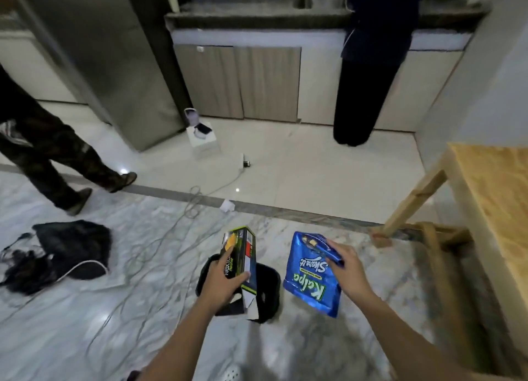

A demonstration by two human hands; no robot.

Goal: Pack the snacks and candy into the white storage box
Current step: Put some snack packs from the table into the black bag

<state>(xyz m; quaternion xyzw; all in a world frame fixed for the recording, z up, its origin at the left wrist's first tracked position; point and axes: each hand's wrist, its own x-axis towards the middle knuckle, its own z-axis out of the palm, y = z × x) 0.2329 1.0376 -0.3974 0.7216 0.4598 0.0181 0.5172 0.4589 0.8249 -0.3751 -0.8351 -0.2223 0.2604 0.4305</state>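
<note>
My left hand (225, 280) grips a black and green snack box (239, 255) with a yellow picture, holding it upright above a black bag (268, 289) on the marble floor. My right hand (344, 263) grips the upper right edge of a blue snack pouch (308, 275) with white and green lettering, held in the air beside the box. A small white box (204, 143) stands on the floor further back near the fridge, with a dark item on top of it.
Cables (160, 246) trail across the floor, and a black cloth heap (71, 249) lies at the left. A wooden table (491, 209) stands at the right. One person walks at the left (57, 157); another stands at the kitchen counter (368, 80).
</note>
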